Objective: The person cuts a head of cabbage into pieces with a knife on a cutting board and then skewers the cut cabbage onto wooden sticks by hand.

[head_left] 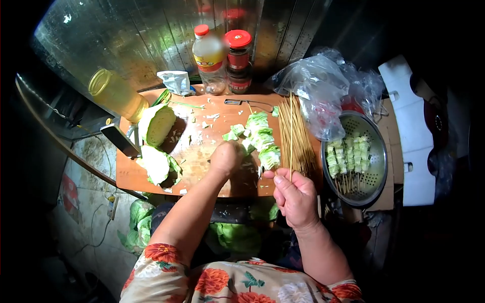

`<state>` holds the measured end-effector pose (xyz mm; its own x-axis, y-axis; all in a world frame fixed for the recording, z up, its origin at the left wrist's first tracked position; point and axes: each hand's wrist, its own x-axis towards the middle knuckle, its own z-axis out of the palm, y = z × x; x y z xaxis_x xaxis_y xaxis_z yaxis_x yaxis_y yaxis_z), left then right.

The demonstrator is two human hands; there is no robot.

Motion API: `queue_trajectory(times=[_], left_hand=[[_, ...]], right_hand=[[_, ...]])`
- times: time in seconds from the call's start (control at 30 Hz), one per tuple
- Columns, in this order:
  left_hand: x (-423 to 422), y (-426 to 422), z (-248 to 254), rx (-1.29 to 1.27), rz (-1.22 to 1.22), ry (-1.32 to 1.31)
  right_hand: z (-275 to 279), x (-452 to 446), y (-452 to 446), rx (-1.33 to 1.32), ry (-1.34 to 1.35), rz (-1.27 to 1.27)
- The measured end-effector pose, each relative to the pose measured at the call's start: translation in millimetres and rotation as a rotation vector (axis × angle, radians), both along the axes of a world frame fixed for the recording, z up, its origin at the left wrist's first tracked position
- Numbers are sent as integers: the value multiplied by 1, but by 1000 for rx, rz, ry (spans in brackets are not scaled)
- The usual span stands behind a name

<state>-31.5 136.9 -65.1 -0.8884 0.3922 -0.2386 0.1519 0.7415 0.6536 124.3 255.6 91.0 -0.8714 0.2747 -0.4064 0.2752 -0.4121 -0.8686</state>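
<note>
My right hand (295, 194) pinches a bare bamboo skewer (291, 131) that points away from me, over a bundle of bamboo skewers (298, 136). Just left of its fingertips lies a row of stacked, cut cabbage pieces (261, 134), with a thin stick tip at its far end. My left hand (227, 157) is curled low over the cutting board (197, 141), beside small loose cabbage pieces (234, 133). Its fingers are hidden, so I cannot see whether it grips anything. A cut cabbage half (159, 125) and a smaller cabbage chunk (155, 164) sit at the board's left.
A metal colander (374, 177) on the right holds several cabbage skewers (348, 156). Plastic bags (318, 81) heap behind it. Along the back stand a plastic bottle (209, 65), red-lidded jars (238, 60) and a tilted yellowish jar (118, 96). A phone (120, 141) leans at the left edge.
</note>
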Motion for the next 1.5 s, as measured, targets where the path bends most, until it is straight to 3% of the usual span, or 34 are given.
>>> queue_trajectory(times=[0.23, 0.27, 0.3, 0.33, 0.37, 0.5, 0.57, 0.67, 0.8, 0.87, 1.0, 1.2, 1.3, 1.5], left_hand=[[-18, -4, 5, -126, 39, -60], [-22, -7, 18, -99, 83, 11], [-29, -11, 17, 27, 143, -95], [-36, -17, 13, 153, 203, -203], [-42, -22, -7, 225, 218, -148], [-47, -18, -30, 343, 259, -186], [-51, -18, -47, 154, 208, 37], [-42, -10, -15, 6, 221, 131], [-42, -11, -5, -9, 246, 114], [-43, -10, 2, 8, 280, 29], [-44, -2, 27, -90, 297, -8], [-46, 12, 29, 92, 309, 24], [-46, 21, 27, -92, 185, 74], [-53, 28, 17, -181, 125, 117]], right_hand=[[3, 6, 9, 57, 23, 3], [3, 7, 10, 42, 8, 1], [2, 7, 9, 40, 8, -2], [0, 6, 7, 72, 34, -20], [-1, 6, 6, 105, 60, -37], [-5, 9, 11, 76, 39, 32], [-10, 7, 9, 252, 188, 23], [-11, 8, 10, 257, 161, 46], [-9, 9, 11, 239, 210, 44], [-2, 8, 10, 114, 28, 19], [-1, 9, 11, 107, 21, 10], [0, 12, 17, 121, 0, 26], [1, 12, 19, 123, 2, 31], [0, 11, 17, 109, 4, 10]])
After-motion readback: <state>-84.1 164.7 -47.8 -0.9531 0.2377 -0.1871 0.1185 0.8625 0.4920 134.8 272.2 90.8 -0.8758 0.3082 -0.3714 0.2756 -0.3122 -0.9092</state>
